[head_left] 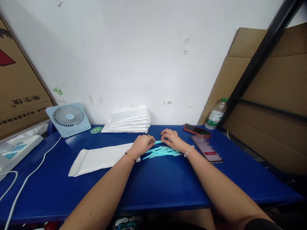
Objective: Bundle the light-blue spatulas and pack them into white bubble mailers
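A loose pile of flat turquoise plastic sticks (165, 152), each narrowing toward one end, lies on the blue table. Just behind the pile, one turquoise stick (157, 141) spans the gap between my two hands. My left hand (143, 144) is closed, with thumb and fingertips pinching the left end of that stick. The curled fingers of my right hand (173, 140) meet at its other end, partly hiding it. Under my left wrist lies a long white padded envelope (103, 156), its flap end pointing left.
A stack of white padded envelopes (129, 119) rests by the wall. Left are a light-blue fan (69, 118), a green round disc (96, 130) and a power strip (19, 150) with white cables. Right are two phones (207, 148) (197, 129), a water bottle (216, 115) and cardboard (271, 127).
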The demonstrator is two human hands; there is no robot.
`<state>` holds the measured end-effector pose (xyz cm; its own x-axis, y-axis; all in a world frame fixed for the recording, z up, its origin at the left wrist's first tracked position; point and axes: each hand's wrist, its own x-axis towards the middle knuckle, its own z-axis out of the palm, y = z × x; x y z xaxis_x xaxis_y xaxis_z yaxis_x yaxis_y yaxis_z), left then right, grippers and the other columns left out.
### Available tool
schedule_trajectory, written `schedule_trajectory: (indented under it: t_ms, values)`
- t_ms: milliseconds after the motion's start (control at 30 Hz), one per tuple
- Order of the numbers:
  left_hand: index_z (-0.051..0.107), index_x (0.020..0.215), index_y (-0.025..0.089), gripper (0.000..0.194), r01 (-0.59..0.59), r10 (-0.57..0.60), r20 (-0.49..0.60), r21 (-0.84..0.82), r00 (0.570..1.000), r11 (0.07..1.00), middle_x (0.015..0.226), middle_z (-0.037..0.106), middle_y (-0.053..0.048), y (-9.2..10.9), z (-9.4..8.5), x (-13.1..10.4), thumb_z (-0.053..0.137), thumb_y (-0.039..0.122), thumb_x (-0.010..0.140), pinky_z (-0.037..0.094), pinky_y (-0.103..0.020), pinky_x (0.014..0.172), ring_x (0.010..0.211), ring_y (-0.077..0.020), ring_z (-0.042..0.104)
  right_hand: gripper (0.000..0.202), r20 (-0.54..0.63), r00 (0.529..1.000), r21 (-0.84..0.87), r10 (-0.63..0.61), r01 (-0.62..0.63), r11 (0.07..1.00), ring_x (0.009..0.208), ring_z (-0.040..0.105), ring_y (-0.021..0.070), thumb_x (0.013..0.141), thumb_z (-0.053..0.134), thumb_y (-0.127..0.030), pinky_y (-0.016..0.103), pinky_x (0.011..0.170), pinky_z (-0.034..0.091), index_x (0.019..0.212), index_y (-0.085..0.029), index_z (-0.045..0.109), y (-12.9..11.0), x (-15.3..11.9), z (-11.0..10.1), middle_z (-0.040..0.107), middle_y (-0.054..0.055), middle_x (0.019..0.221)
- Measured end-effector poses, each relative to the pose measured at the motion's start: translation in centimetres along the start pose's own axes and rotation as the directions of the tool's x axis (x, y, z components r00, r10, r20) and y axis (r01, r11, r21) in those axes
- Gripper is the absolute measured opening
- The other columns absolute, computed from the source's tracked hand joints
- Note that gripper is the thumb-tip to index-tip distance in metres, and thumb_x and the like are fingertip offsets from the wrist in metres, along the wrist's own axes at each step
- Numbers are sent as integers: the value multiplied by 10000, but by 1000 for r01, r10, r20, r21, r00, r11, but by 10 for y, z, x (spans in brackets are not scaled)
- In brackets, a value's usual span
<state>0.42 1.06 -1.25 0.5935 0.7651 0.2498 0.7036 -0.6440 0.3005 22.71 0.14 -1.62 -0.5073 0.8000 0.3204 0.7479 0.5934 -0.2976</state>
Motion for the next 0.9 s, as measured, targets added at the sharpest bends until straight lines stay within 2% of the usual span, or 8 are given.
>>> schedule_trajectory:
  t_ms: [167, 400, 533, 600, 667, 767, 833, 900]
  values:
    - [667, 802, 206, 170, 11, -11, 4, 7, 1000, 1000, 850, 701, -12, 1, -1, 3, 499, 183, 809, 412, -241, 664, 732, -156, 613, 183, 5, 1000, 29, -8, 8, 1000, 1079, 482, 218, 905, 477, -295, 416, 932, 302, 820, -215, 618, 2, -2, -4, 555, 55, 1092]
    - [679, 876, 229, 149, 90, -91, 32, 13, 995, 996, 820, 688, -10, -11, 1, 1, 562, 278, 798, 419, -241, 653, 739, -164, 614, 161, -9, 991, -15, 130, -130, 991, 1091, 474, 247, 860, 556, -336, 467, 947, 271, 802, -235, 667, 30, -15, -10, 551, 54, 1143]
    - [672, 965, 222, 219, 50, -50, -75, -13, 996, 999, 905, 667, -33, -4, -7, 0, 601, 318, 781, 443, -261, 703, 802, -175, 610, 152, -22, 996, -15, 82, -82, 996, 1103, 458, 241, 870, 539, -321, 456, 942, 264, 832, -251, 668, 16, -16, -11, 546, 52, 1152]
    - [678, 911, 206, 174, -45, 30, -144, -103, 989, 994, 879, 661, -37, 15, -20, -4, 563, 296, 815, 452, -259, 703, 782, -158, 604, 144, 14, 999, -18, 40, -40, 999, 1089, 461, 236, 859, 557, -331, 444, 929, 268, 824, -249, 669, 5, -13, -8, 554, 49, 1120]
    - [672, 879, 202, 168, -226, 160, -260, -244, 952, 943, 848, 663, -34, 44, -38, -14, 525, 278, 848, 465, -253, 700, 762, -137, 595, 119, 45, 999, -38, 25, -24, 999, 1057, 470, 238, 830, 595, -331, 431, 903, 284, 825, -240, 671, -4, -10, -4, 562, 50, 1078]
    - [658, 888, 215, 159, -459, 222, -519, -390, 826, 798, 739, 652, -25, 96, -67, -46, 555, 327, 842, 496, -276, 660, 701, -135, 592, 92, 71, 997, -55, 32, -28, 998, 1006, 483, 244, 791, 637, -300, 421, 869, 300, 807, -215, 667, -8, -7, 1, 570, 61, 1025]
    - [663, 929, 296, 205, -534, 235, -602, -383, 763, 754, 703, 646, -19, 124, -84, -76, 609, 417, 773, 523, -334, 635, 687, -174, 607, 79, 79, 996, -28, 28, -26, 999, 1009, 487, 242, 783, 647, -288, 419, 873, 296, 790, -210, 661, -7, -7, 2, 572, 58, 1032]
    - [619, 1028, 446, 281, -428, 167, -556, -380, 814, 820, 726, 654, 0, 140, -96, -108, 610, 422, 749, 540, -399, 617, 688, -213, 622, 83, 82, 996, 15, 28, -30, 999, 1023, 491, 233, 775, 661, -294, 414, 888, 291, 779, -212, 653, -6, -7, 2, 573, 46, 1049]
